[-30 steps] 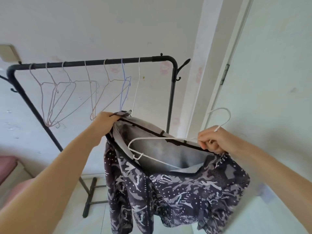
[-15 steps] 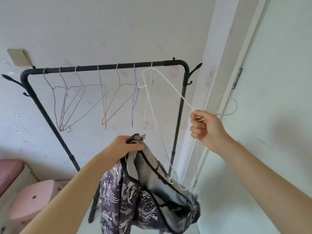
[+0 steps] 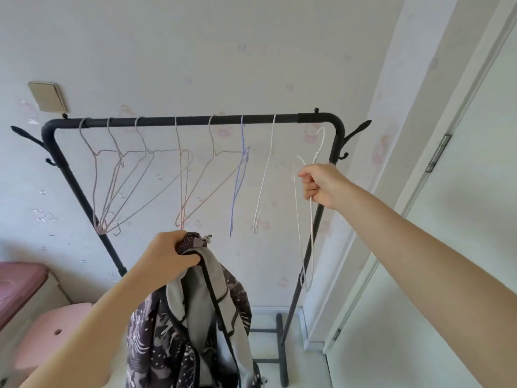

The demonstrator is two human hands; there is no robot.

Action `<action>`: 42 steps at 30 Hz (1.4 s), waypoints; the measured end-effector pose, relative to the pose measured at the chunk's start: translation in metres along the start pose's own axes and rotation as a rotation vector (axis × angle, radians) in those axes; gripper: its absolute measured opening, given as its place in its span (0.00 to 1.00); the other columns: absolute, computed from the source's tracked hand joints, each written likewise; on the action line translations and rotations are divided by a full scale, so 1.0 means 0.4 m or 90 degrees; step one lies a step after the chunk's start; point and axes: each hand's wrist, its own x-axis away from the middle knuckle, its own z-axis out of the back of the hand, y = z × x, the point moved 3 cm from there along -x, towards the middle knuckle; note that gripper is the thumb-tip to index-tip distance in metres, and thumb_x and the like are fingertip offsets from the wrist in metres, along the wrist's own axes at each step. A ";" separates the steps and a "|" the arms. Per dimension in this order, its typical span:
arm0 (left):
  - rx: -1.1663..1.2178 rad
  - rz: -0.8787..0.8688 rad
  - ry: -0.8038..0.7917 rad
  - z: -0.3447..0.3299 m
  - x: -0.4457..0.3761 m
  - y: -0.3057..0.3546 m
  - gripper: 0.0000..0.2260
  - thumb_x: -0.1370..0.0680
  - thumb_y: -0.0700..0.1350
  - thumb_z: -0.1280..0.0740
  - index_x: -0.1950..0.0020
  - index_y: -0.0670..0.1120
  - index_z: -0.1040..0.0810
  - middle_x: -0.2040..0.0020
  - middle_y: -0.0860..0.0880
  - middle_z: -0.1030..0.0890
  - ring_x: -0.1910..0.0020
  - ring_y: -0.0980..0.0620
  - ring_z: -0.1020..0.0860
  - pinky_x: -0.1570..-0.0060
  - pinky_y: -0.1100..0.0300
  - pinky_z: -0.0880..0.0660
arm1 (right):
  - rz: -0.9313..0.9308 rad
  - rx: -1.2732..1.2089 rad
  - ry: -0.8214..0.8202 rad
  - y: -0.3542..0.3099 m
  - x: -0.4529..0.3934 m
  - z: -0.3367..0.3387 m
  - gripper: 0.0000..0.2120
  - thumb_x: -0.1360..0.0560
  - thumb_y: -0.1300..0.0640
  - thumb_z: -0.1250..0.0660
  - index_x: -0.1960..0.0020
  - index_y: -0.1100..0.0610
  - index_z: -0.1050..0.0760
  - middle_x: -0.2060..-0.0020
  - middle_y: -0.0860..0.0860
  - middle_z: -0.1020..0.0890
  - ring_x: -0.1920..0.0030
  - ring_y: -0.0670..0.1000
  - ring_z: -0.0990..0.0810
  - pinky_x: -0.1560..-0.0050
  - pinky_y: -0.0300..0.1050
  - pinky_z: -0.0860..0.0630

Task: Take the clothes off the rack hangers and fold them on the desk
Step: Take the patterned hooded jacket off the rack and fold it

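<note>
The left hand (image 3: pixel 165 257) grips a patterned dark garment (image 3: pixel 193 326) by a bunched top edge: the fingers (image 3: pixel 188 259) curl round the fabric, the thumb lying over the top, and the rest of the cloth hangs straight down below the fist, its grey lining turned outward. The garment hangs in front of the lower middle of the black clothes rack (image 3: pixel 195 120), below the bare wire hangers (image 3: pixel 145 175) on the rail.

The right hand (image 3: pixel 321 186) is closed round a white wire hanger (image 3: pixel 309 219), fingers wrapped on the wire just under its neck. The hook rises above the fist, near the rail's right end but not on it; the hanger's body dangles below the hand, beside the rack's right post. A pink stool (image 3: pixel 53 340) stands at lower left.
</note>
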 end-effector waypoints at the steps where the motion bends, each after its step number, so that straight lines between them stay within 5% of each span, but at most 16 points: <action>1: -0.021 -0.006 0.008 0.010 0.000 -0.003 0.04 0.30 0.36 0.28 0.57 0.42 0.19 0.62 0.41 0.18 0.60 0.40 0.20 0.59 0.48 0.22 | 0.001 0.008 -0.001 -0.018 -0.025 -0.004 0.15 0.27 0.71 0.43 0.67 0.55 0.40 0.76 0.50 0.40 0.79 0.46 0.44 0.74 0.38 0.46; 6: -0.099 -0.007 0.064 0.043 -0.052 -0.005 0.09 0.30 0.41 0.26 0.65 0.45 0.25 0.70 0.47 0.22 0.66 0.46 0.24 0.65 0.56 0.30 | -0.006 0.064 -0.008 -0.104 -0.193 -0.030 0.12 0.29 0.71 0.48 0.67 0.58 0.38 0.73 0.52 0.38 0.78 0.47 0.41 0.76 0.36 0.43; 10: -0.115 0.012 0.077 0.055 -0.082 -0.003 0.08 0.29 0.43 0.26 0.59 0.55 0.22 0.68 0.58 0.18 0.62 0.55 0.21 0.61 0.59 0.26 | -0.017 0.090 -0.010 -0.133 -0.288 -0.047 0.11 0.28 0.70 0.49 0.65 0.57 0.38 0.72 0.52 0.38 0.77 0.47 0.41 0.77 0.35 0.43; 14: -0.185 0.026 0.054 0.054 -0.108 -0.021 0.04 0.28 0.49 0.28 0.62 0.53 0.21 0.68 0.54 0.19 0.63 0.53 0.21 0.57 0.52 0.22 | -0.024 0.106 -0.017 -0.127 -0.353 -0.058 0.10 0.28 0.70 0.49 0.62 0.56 0.38 0.71 0.52 0.39 0.75 0.47 0.42 0.76 0.36 0.43; 18: -0.178 0.065 0.049 0.042 -0.123 -0.037 0.15 0.26 0.51 0.30 0.70 0.50 0.27 0.74 0.51 0.25 0.70 0.50 0.26 0.65 0.56 0.29 | -0.041 0.147 -0.043 -0.085 -0.381 -0.071 0.09 0.27 0.69 0.47 0.61 0.58 0.37 0.71 0.53 0.38 0.74 0.49 0.41 0.76 0.37 0.42; 21: -0.149 0.068 0.055 0.037 -0.126 -0.033 0.14 0.25 0.50 0.30 0.68 0.48 0.26 0.74 0.51 0.26 0.71 0.50 0.27 0.67 0.57 0.31 | -0.027 0.174 -0.024 -0.072 -0.377 -0.073 0.03 0.24 0.67 0.43 0.54 0.61 0.33 0.71 0.54 0.34 0.72 0.50 0.35 0.73 0.41 0.33; 25: -0.144 0.057 0.087 0.051 -0.118 -0.022 0.14 0.24 0.49 0.31 0.66 0.45 0.27 0.72 0.48 0.26 0.70 0.48 0.27 0.67 0.56 0.33 | 0.019 0.262 0.014 -0.071 -0.355 -0.066 0.13 0.23 0.63 0.40 0.39 0.64 0.33 0.57 0.57 0.27 0.58 0.54 0.26 0.56 0.46 0.23; 28: -0.137 0.035 0.120 0.062 -0.097 -0.015 0.13 0.23 0.49 0.31 0.65 0.45 0.26 0.72 0.47 0.25 0.69 0.47 0.26 0.68 0.56 0.34 | 0.104 0.487 0.092 -0.076 -0.295 -0.054 0.20 0.23 0.59 0.42 0.33 0.64 0.35 0.42 0.59 0.28 0.43 0.59 0.27 0.50 0.48 0.29; 31: -0.128 0.022 0.164 0.075 -0.069 -0.005 0.15 0.23 0.50 0.32 0.66 0.44 0.29 0.73 0.47 0.28 0.71 0.48 0.28 0.69 0.56 0.35 | 0.261 0.532 0.143 -0.076 -0.201 -0.060 0.23 0.22 0.60 0.42 0.28 0.61 0.40 0.32 0.60 0.35 0.32 0.60 0.38 0.42 0.47 0.35; 36: -0.067 0.015 0.219 0.103 0.004 0.005 0.15 0.22 0.49 0.33 0.63 0.40 0.26 0.74 0.47 0.29 0.73 0.48 0.30 0.69 0.57 0.35 | 0.453 0.479 0.122 -0.019 -0.006 -0.073 0.21 0.23 0.65 0.41 0.31 0.59 0.35 0.36 0.54 0.32 0.34 0.53 0.35 0.43 0.35 0.40; 42: -0.019 0.004 0.256 0.149 0.074 0.047 0.16 0.22 0.51 0.35 0.58 0.38 0.22 0.66 0.40 0.21 0.67 0.45 0.24 0.66 0.54 0.28 | 0.359 0.501 -0.026 0.164 0.166 -0.088 0.21 0.24 0.64 0.38 0.32 0.59 0.34 0.45 0.53 0.24 0.43 0.52 0.27 0.46 0.38 0.34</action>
